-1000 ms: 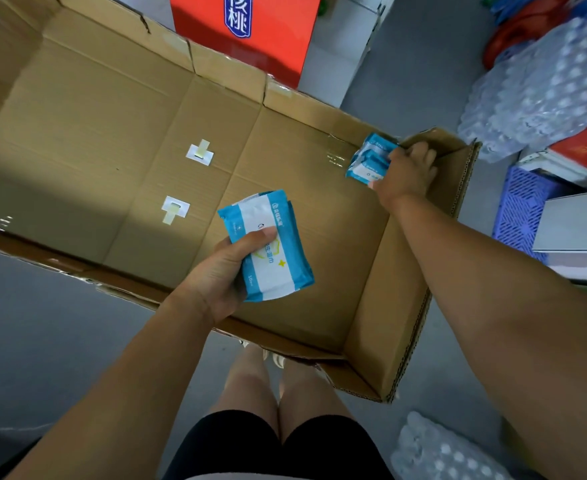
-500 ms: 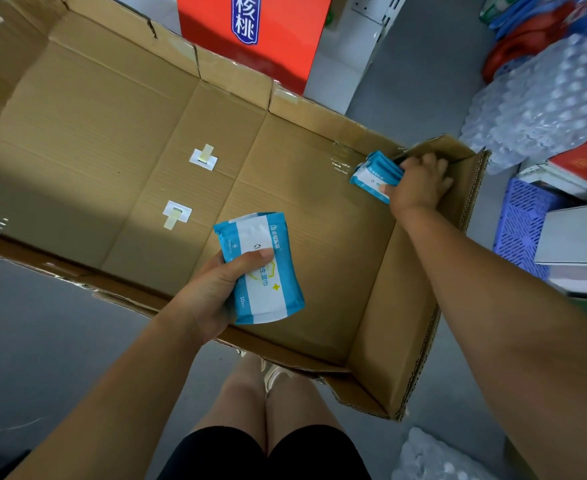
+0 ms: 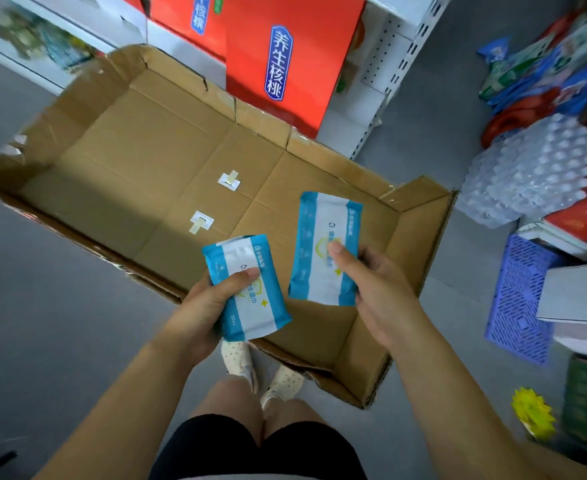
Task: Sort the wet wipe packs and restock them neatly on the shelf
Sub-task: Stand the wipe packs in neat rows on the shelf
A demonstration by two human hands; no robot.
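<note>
Blue and white film wraps both wet wipe packs, which are held printed face up above the near right part of a cardboard box (image 3: 129, 168). The left-hand pack (image 3: 262, 308) sits in the left hand (image 3: 202, 306), thumb pressed across its front and fingers curled beneath, so the hand is grasping it firmly. The right-hand pack (image 3: 320, 223) is held a little higher and farther out by the right hand (image 3: 382, 292), thumb on the printed panel and fingers behind, also a closed grasp. The two packs are near each other but do not touch, and neither rests on the box floor. The box lies open on the grey floor (image 3: 60, 323), its flaps folded outward, with two small white tape tabs (image 3: 229, 180) stuck to its bare bottom. Just beyond its far edge stand red gift cartons (image 3: 285, 109) with blue labels, set against a white shelf unit (image 3: 385, 64). To the right are a shrink-wrapped block of water bottles (image 3: 534, 168) and a blue plastic crate (image 3: 520, 299). Below the hands, black shorts (image 3: 257, 448) and pale dotted shoes (image 3: 238, 358) show at the box's near edge.
</note>
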